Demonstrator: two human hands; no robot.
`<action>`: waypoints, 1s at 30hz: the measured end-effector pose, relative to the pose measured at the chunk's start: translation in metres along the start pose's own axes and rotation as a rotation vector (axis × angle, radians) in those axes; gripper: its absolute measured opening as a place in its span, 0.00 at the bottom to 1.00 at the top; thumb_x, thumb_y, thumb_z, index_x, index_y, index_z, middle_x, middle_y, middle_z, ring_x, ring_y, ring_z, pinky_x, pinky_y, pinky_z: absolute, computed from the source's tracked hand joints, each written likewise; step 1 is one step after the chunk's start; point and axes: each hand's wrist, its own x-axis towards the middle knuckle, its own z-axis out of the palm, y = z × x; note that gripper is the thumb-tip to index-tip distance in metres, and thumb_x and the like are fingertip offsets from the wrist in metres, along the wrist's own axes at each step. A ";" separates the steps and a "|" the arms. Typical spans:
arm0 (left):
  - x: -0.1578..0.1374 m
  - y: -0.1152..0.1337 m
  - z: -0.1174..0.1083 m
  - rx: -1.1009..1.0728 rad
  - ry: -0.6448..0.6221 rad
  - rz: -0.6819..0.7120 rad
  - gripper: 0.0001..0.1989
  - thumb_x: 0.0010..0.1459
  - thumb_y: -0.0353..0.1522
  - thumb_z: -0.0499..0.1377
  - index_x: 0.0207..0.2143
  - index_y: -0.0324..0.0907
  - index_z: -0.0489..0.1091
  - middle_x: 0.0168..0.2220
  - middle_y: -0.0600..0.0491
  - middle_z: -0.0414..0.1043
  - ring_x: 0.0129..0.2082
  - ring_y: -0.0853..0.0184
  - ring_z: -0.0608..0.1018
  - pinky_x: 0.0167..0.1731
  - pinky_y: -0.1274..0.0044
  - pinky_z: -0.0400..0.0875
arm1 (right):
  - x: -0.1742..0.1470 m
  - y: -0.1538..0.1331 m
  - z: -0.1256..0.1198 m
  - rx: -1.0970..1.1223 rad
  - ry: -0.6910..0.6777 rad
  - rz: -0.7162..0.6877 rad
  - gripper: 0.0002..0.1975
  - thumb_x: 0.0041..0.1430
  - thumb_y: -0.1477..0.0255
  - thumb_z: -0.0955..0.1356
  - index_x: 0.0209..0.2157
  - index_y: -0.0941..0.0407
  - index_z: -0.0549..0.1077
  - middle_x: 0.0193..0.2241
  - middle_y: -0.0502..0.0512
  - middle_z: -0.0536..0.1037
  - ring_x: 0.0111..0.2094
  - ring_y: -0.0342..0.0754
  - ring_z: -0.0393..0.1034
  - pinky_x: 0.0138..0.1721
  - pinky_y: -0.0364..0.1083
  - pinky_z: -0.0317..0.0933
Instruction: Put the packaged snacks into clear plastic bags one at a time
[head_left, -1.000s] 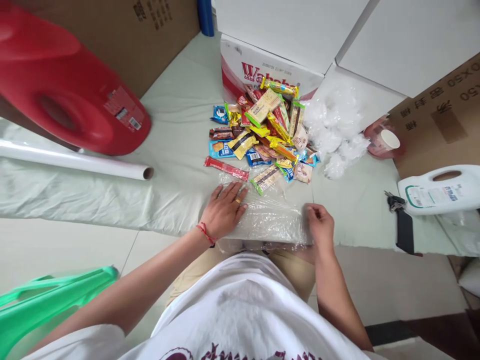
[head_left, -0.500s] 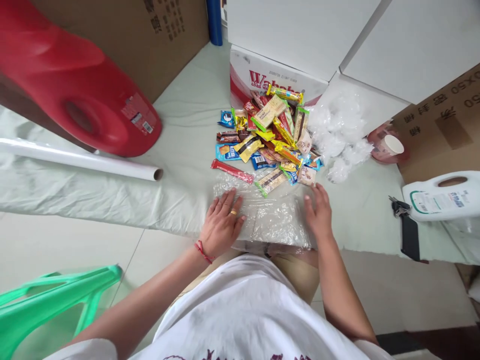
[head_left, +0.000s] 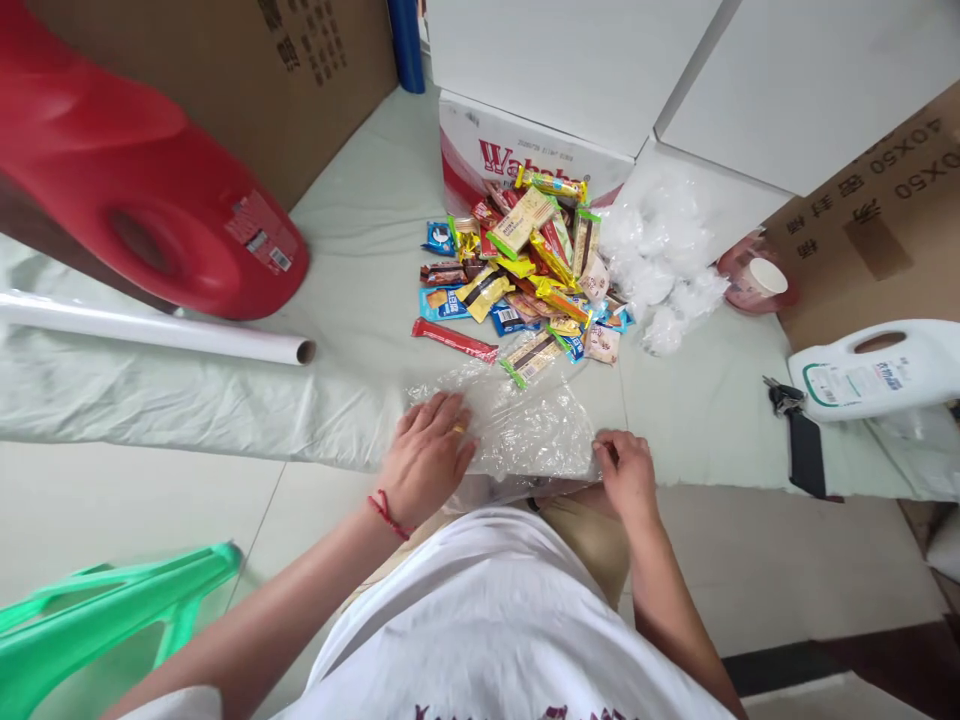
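Clear film (head_left: 536,430) under your L hand (head_left: 426,455)
L fingers flat, close tog.; R hand (head_left: 627,470) at film's edge, can't tell if pinched; hard tug could drag snacks (head_left: 491,290)

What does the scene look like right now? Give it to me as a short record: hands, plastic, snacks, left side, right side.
Left hand: palm down on the left part of the clear plastic
Right hand: curled at the plastic's right edge; firm grip or light touch, cannot tell
Plastic: crumpled, partly hanging over the near edge
Snack pile: mixed wrapped snacks, in front of a printed box
Left side: red jug; white roll lying down
Right side: white jug; keys; dark flat object
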 end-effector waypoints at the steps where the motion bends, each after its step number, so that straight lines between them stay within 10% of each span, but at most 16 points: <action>1: 0.000 -0.001 0.003 -0.006 -0.025 0.002 0.18 0.68 0.39 0.54 0.52 0.42 0.77 0.63 0.39 0.73 0.65 0.43 0.70 0.57 0.53 0.67 | 0.008 0.002 -0.001 0.003 -0.015 -0.022 0.13 0.69 0.63 0.63 0.40 0.53 0.78 0.38 0.59 0.80 0.42 0.58 0.66 0.47 0.55 0.62; 10: -0.026 0.021 -0.017 -0.043 0.000 -0.076 0.17 0.69 0.42 0.55 0.34 0.44 0.79 0.50 0.42 0.80 0.41 0.52 0.77 0.40 0.63 0.72 | 0.110 -0.002 -0.017 -0.158 -0.093 -0.318 0.10 0.67 0.71 0.66 0.40 0.55 0.80 0.38 0.60 0.79 0.42 0.58 0.65 0.46 0.53 0.59; 19: 0.091 0.003 0.035 -0.090 -0.125 0.195 0.23 0.71 0.36 0.49 0.63 0.39 0.70 0.68 0.42 0.67 0.69 0.51 0.67 0.68 0.57 0.61 | 0.167 -0.034 -0.044 -0.483 -0.462 -0.402 0.18 0.64 0.74 0.66 0.53 0.55 0.78 0.48 0.62 0.80 0.48 0.58 0.71 0.45 0.49 0.61; 24: 0.074 -0.009 0.052 0.075 -0.134 0.207 0.28 0.74 0.39 0.44 0.72 0.41 0.58 0.75 0.43 0.53 0.73 0.53 0.60 0.70 0.55 0.54 | 0.181 -0.070 -0.033 -0.413 -0.388 -0.556 0.29 0.66 0.80 0.60 0.65 0.49 0.70 0.62 0.55 0.75 0.54 0.57 0.74 0.45 0.48 0.65; 30: 0.060 -0.006 0.048 0.105 -0.122 0.154 0.28 0.74 0.40 0.43 0.72 0.45 0.57 0.75 0.44 0.53 0.73 0.55 0.62 0.70 0.56 0.54 | 0.197 -0.110 0.003 -0.504 -0.607 -0.804 0.34 0.65 0.81 0.61 0.70 0.50 0.62 0.70 0.58 0.64 0.56 0.56 0.73 0.47 0.50 0.67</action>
